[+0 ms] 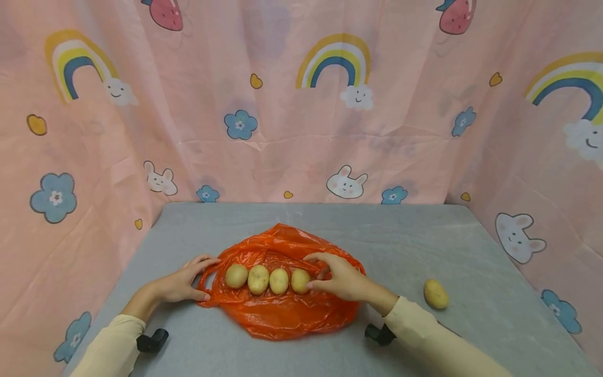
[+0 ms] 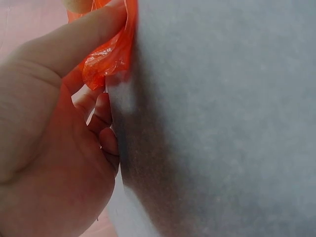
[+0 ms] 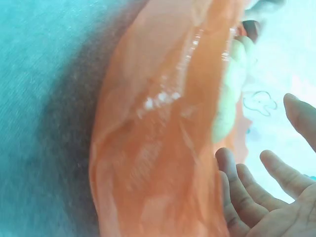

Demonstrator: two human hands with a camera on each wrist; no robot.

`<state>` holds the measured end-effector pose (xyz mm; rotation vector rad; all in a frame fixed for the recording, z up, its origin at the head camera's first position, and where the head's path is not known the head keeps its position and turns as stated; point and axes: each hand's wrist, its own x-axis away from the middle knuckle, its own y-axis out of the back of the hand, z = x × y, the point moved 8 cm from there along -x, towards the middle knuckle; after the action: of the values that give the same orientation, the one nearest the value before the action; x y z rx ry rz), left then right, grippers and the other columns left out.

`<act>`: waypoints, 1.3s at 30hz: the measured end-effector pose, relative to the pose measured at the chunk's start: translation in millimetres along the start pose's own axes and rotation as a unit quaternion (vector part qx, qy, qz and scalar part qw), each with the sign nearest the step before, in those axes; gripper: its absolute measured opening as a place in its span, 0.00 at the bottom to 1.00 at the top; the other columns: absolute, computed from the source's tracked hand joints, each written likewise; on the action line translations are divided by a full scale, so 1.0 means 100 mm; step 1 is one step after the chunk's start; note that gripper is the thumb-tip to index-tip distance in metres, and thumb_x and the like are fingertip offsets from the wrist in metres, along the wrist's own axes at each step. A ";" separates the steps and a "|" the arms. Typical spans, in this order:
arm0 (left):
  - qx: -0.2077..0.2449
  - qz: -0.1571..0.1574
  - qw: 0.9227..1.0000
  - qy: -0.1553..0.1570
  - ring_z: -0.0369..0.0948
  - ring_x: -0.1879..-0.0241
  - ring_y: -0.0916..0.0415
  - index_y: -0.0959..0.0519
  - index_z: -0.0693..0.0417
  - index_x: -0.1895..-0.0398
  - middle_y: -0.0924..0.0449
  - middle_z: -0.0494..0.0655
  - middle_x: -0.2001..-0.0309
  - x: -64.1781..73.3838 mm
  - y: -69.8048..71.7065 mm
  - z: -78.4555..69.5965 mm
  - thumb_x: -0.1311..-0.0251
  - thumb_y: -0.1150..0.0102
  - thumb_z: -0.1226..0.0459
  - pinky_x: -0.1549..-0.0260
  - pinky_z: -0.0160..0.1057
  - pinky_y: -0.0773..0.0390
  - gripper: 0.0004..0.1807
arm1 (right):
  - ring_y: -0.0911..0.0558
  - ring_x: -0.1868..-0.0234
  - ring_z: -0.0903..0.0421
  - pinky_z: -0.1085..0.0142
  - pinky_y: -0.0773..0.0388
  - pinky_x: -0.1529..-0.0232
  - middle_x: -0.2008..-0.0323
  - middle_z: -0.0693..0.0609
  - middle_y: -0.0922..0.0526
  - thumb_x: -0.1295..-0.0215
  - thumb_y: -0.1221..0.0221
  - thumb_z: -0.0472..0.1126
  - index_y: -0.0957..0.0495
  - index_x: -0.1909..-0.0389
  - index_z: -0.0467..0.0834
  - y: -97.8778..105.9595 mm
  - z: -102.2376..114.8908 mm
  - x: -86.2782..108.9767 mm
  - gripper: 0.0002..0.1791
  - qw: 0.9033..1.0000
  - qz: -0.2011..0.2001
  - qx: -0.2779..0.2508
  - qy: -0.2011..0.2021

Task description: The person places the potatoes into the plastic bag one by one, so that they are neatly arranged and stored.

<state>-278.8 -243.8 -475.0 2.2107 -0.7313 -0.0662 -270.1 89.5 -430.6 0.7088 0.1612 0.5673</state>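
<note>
A thin orange-red plastic bag (image 1: 282, 319) lies spread out, with several potatoes (image 1: 258, 279) in a row in its middle. At the bag's left end my left hand (image 1: 181, 281) touches its edge, thumb and fingers apart around a handle loop. The left wrist view shows the left thumb (image 2: 84, 39) against the crumpled plastic. My right hand (image 1: 346, 277) is over the bag's right part, thumb by the rightmost potato (image 1: 300, 281) and fingers spread to its far side. Its relaxed, separated fingers (image 3: 281, 173) appear beside the bag in the right wrist view.
Another potato (image 1: 436, 294) lies by itself on the grey table (image 1: 490, 324), right of the bag and beyond the right sleeve. A pink patterned curtain (image 1: 282, 157) hangs behind the table and along both sides. Black wrist mounts (image 1: 153, 341) stick out below the forearms.
</note>
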 end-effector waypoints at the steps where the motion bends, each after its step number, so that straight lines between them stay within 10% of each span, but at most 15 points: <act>1: 0.000 0.000 1.000 0.000 0.70 0.29 0.52 0.38 0.58 0.26 0.49 0.65 0.25 0.00 0.00 0.00 0.43 0.28 0.57 0.37 0.79 0.48 0.44 | 0.21 0.61 0.55 0.69 0.22 0.68 0.37 0.42 0.22 0.36 0.31 0.45 0.27 0.34 0.42 0.03 0.01 0.02 0.31 1.000 -0.002 -0.002 0.001; 22: -0.001 0.006 1.000 0.018 0.68 0.28 0.53 0.38 0.54 0.25 0.50 0.63 0.25 -0.03 -0.02 0.05 0.43 0.28 0.56 0.35 0.79 0.49 0.44 | 0.18 0.51 0.53 0.63 0.19 0.52 0.36 0.37 0.23 0.29 0.39 0.41 0.27 0.34 0.41 0.76 -0.14 0.69 0.25 0.995 -0.074 -0.044 0.050; 39: -0.006 0.006 1.000 0.021 0.69 0.28 0.53 0.38 0.55 0.25 0.50 0.63 0.24 -0.02 -0.02 0.06 0.44 0.28 0.57 0.36 0.79 0.48 0.45 | 0.18 0.49 0.56 0.68 0.21 0.54 0.37 0.36 0.22 0.27 0.41 0.43 0.28 0.33 0.39 1.20 -0.73 1.21 0.25 0.989 -0.140 0.030 -0.033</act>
<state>-281.5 -245.6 -481.2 2.1888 -0.7202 -0.0181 -244.8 270.5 -401.2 0.7467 0.2136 0.2710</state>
